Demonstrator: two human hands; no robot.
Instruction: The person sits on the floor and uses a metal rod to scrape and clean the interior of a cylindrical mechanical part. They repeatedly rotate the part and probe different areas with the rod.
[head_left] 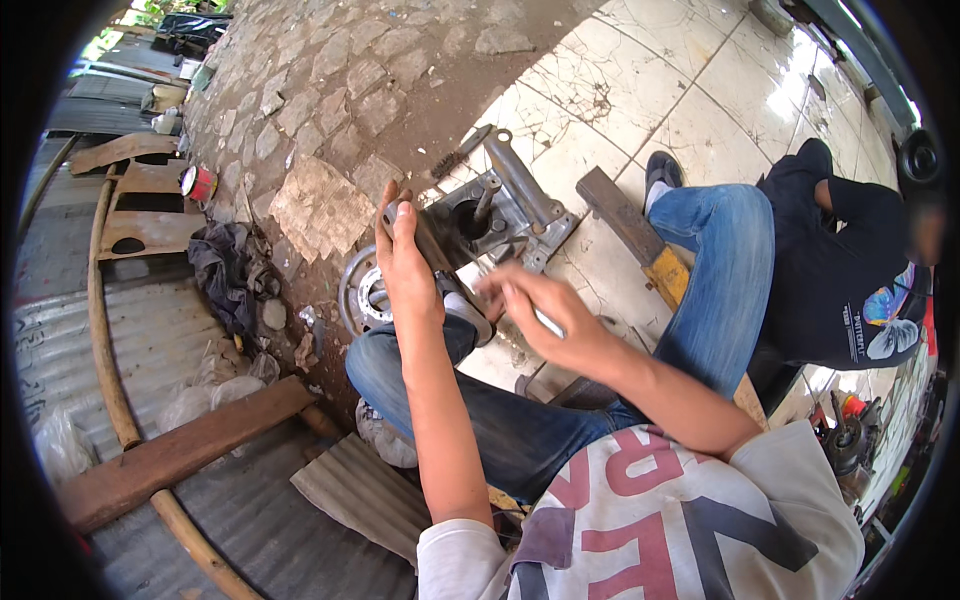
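Note:
My left hand (410, 265) grips the side of a dark metal piece (432, 240), thumb up and fingers along its far side. Beside it a grey cast-metal housing (520, 175), with a round opening and a post in it, rests above the tiles. My right hand (540, 315), slightly blurred, is closed around a slim silver tool (550, 324) below the housing, near the dark piece. What the tool's tip touches is unclear. A silver round flanged part (360, 290) lies behind my left hand, partly hidden.
A steel and yellow bar (620, 220) lies beside my jeans-clad leg. A person in a dark shirt (830, 260) sits at the right, near greasy parts (850, 440). Corrugated sheets (150, 350), a wooden plank (190, 450), dark cloth (225, 270) and cardboard (320, 205) are at the left.

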